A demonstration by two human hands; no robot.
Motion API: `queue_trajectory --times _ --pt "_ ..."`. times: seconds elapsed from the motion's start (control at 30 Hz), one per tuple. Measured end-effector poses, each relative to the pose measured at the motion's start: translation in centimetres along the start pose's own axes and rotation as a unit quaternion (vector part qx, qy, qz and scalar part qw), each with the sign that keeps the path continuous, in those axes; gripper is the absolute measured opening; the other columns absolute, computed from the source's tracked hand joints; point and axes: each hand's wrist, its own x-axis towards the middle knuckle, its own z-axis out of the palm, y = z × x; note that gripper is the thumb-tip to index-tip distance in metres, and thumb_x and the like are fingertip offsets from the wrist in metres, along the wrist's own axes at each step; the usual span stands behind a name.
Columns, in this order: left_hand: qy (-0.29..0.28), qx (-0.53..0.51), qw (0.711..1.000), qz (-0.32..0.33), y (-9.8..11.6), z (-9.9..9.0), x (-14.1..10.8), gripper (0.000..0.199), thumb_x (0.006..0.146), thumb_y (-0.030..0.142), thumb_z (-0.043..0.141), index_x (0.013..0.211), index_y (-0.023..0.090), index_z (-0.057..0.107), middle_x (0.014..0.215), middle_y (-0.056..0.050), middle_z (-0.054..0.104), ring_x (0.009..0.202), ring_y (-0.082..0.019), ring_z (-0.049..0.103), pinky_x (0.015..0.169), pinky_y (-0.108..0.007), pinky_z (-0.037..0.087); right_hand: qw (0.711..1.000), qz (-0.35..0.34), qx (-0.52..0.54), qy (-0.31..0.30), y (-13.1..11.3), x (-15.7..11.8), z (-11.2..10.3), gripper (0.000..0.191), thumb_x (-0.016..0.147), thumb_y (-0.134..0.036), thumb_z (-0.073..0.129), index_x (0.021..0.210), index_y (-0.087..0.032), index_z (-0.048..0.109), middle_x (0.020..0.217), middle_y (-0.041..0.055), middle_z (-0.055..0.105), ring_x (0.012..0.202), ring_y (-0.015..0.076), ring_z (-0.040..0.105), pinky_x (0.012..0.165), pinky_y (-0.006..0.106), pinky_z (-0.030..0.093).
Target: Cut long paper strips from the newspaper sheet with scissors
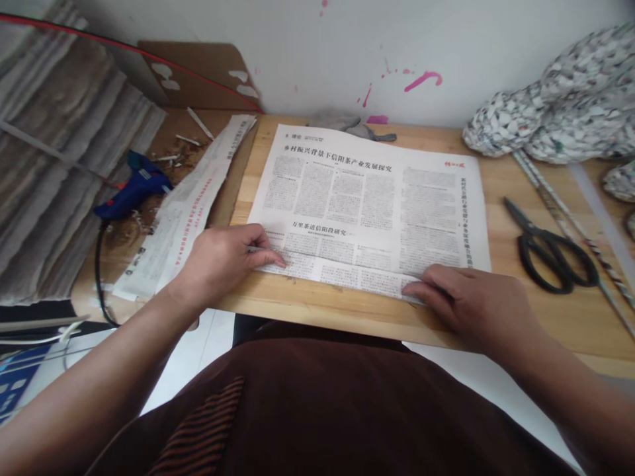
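A sheet of newspaper lies flat on the wooden table, its near edge turned up in a narrow folded strip. At the left end of that fold my left hand pinches the paper between thumb and curled fingers. My right hand grips the fold near its right end, thumb below and fingers above. Both hands are closed, and the fold runs between them roughly parallel to the table's front edge. Black-handled scissors rest to the right of the newspaper, blades pointing away.
A blue glue gun with a black cord lies at left beside a folded newspaper strip. Stacked paper rises far left. Long thin paper rods and bumpy woven paper pieces lie at right. A grey cloth sits against the wall.
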Motion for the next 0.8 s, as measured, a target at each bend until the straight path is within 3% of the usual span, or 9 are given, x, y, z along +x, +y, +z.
queue_trajectory --times 0.3,0.57,0.8 --pt "0.004 0.025 1.000 0.012 -0.2 0.3 0.4 0.034 0.089 0.057 0.064 0.076 0.026 0.067 0.069 0.001 0.070 0.061 -0.017 0.059 0.061 -0.032 0.040 0.999 0.020 0.011 -0.032 0.1 0.6 -0.2 0.066 0.103 -0.068 0.024 0.069 -0.021 0.058 0.057 0.0015 0.064 0.051 0.0169 0.057 0.051 0.029 0.020" --pt "0.032 0.003 0.999 -0.022 -0.1 0.4 0.1 0.034 0.091 0.057 0.061 0.076 0.027 0.062 0.065 0.003 0.065 0.059 -0.016 0.057 0.061 -0.031 0.040 1.000 0.003 -0.010 0.008 0.2 0.5 -0.1 0.060 0.105 -0.061 0.030 0.071 -0.021 0.058 0.060 0.0017 0.064 0.055 0.0184 0.060 0.053 0.030 0.025" --pt "0.074 0.153 0.985 -0.008 0.4 1.2 0.0 0.043 0.093 0.066 0.054 0.087 0.024 0.063 0.074 -0.005 0.068 0.068 -0.024 0.063 0.059 -0.034 0.034 0.999 0.008 -0.025 0.041 0.5 1.3 0.3 0.053 0.105 -0.056 0.039 0.071 -0.020 0.058 0.065 0.0048 0.065 0.063 0.0209 0.062 0.058 0.032 0.031"
